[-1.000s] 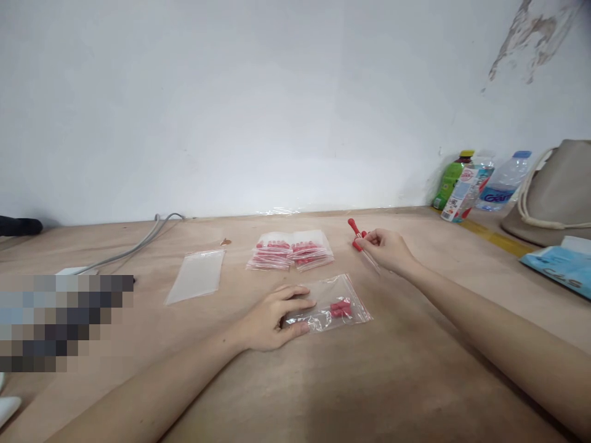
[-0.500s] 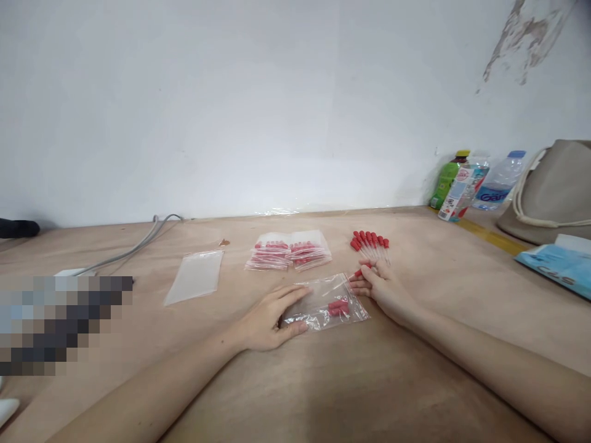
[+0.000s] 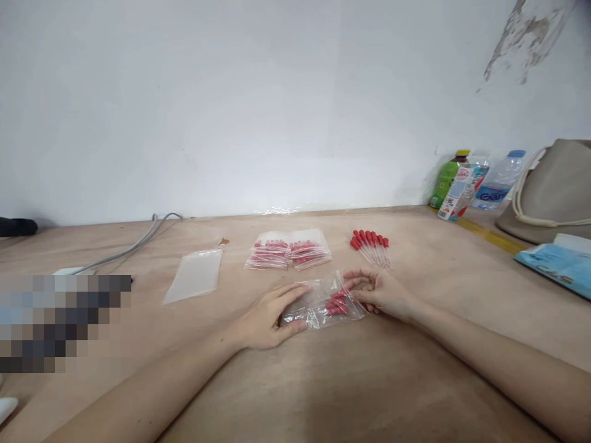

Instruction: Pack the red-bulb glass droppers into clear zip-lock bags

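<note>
A small clear zip bag (image 3: pixel 318 304) with red-bulbed droppers inside lies on the wooden table (image 3: pixel 295 381) before me. My left hand (image 3: pixel 270 317) rests flat on the bag's left end, fingers stretched out, pinning it. My right hand (image 3: pixel 381 290) is at the bag's right, open end, fingers curled at its mouth; a dropper's red bulb shows just inside. Whether the fingers still pinch the dropper I cannot make out. A row of loose droppers (image 3: pixel 370 245) with red bulbs lies just beyond my right hand.
A pile of filled zip bags (image 3: pixel 289 250) lies at mid-table, an empty bag (image 3: pixel 194 275) to its left. A grey cable (image 3: pixel 133 246) runs at back left. Bottles (image 3: pixel 466 181), a beige bag (image 3: pixel 554 191) and a blue packet (image 3: pixel 556 263) stand at the right.
My right hand came from the dropper row down to the bag's mouth with a dropper, which now lies partly inside. My left hand stayed on the bag.
</note>
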`<state>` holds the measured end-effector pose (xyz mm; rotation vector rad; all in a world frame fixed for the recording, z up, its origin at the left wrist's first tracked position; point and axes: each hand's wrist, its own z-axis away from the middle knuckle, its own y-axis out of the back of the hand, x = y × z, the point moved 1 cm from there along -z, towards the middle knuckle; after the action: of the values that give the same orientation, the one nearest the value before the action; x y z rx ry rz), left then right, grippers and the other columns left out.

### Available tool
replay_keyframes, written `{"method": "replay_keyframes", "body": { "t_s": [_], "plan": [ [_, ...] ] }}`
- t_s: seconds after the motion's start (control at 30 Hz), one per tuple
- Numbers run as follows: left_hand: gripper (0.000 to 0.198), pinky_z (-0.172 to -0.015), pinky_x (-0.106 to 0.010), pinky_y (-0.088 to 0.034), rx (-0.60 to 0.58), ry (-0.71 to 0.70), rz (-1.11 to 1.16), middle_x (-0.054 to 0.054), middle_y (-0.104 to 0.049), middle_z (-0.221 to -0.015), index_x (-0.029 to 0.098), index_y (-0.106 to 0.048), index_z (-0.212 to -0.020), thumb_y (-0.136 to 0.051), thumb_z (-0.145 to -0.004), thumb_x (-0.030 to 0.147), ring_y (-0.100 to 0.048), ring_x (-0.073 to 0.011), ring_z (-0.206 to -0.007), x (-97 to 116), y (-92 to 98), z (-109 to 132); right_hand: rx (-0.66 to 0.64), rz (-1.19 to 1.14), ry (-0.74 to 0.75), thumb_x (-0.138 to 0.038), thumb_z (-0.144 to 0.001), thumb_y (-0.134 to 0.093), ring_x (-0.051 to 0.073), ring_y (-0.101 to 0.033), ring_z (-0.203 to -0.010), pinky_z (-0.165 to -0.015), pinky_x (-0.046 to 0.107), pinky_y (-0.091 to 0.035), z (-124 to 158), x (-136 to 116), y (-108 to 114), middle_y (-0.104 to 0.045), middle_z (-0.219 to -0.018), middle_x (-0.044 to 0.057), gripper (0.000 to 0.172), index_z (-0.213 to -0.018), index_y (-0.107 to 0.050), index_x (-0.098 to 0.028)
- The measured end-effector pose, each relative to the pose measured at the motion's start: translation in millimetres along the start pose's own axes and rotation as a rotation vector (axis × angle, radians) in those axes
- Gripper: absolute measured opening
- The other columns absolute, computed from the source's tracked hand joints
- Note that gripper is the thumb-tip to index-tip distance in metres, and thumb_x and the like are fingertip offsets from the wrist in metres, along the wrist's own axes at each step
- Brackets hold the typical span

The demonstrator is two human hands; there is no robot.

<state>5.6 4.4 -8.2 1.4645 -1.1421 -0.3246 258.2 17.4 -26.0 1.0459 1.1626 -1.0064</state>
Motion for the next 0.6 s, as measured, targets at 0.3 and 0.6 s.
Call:
{"method": "replay_keyframes", "body": {
  "t_s": [0.3, 0.6],
  "plan": [
    [0.057, -0.101, -0.040, -0.033, -0.007, 0.004, -0.038, -0.009, -0.040, -0.134, 0.020, -0.032, -0.134, -0.051, -0.084, 0.037, -0.038, -0.0227, -0.122, 0, -0.4, 0, -0.011, 0.083, 0.031, -0.036, -0.064, -0.065, 0.002, -0.039, -0.032, -0.031, 0.016, -0.029, 1, -4, -11, -0.059, -0.060, -0.005, 0.030, -0.082, -0.051, -0.017],
    [0.046, -0.102, -0.040, -0.030, -0.070, 0.008, -0.088, -0.009, -0.038, -0.136, 0.023, -0.044, -0.128, -0.048, -0.085, 0.040, -0.036, -0.0229, -0.124, -6, -2.4, 0, 0.294, 0.586, 0.192, -0.035, -0.069, -0.055, 0.009, -0.048, -0.047, -0.046, 0.022, -0.035, -26, -7, 36, -0.061, -0.062, 0.001, 0.019, -0.073, -0.059, -0.016]
  ]
}}
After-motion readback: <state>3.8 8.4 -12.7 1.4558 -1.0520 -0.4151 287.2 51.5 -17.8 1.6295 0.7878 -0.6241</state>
